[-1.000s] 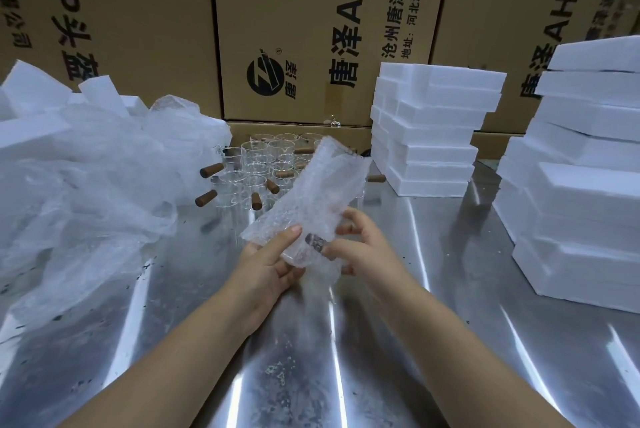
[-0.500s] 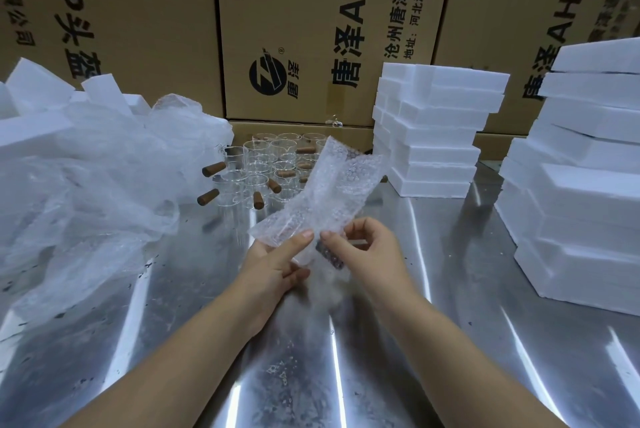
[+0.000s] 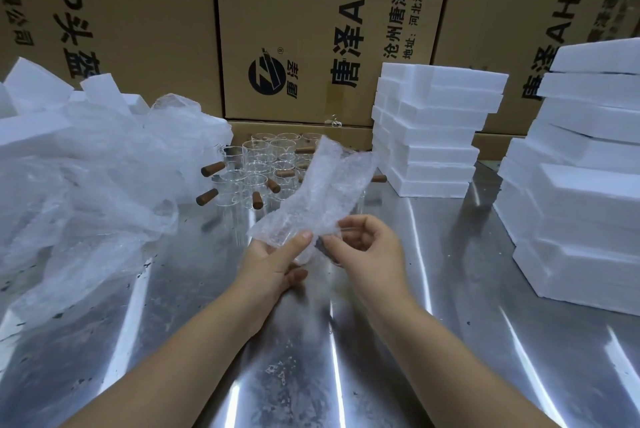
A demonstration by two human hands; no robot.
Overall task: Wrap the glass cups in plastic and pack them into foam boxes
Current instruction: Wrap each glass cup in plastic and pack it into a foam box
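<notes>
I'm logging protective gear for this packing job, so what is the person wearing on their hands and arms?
Nothing visible: the left hand and right hand are ungloved, with no rings, watch or bracelet showing. Both forearms are bare to the frame's edge; no sleeves appear.

Tall brown cardboard cartons (image 3: 294, 29) — printed with black lettering — stood close behind the far edge of the shiny metal table (image 3: 554, 375).

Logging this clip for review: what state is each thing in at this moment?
bubble wrap: loose sheet, held up above the table.
left hand: pinches the wrap's lower end.
right hand: fingers curled, pinches the same end.
glass cups: unwrapped, standing clustered on the table.
foam boxes: stacked in piles.
plastic heap: crumpled, lying over foam pieces.
</notes>
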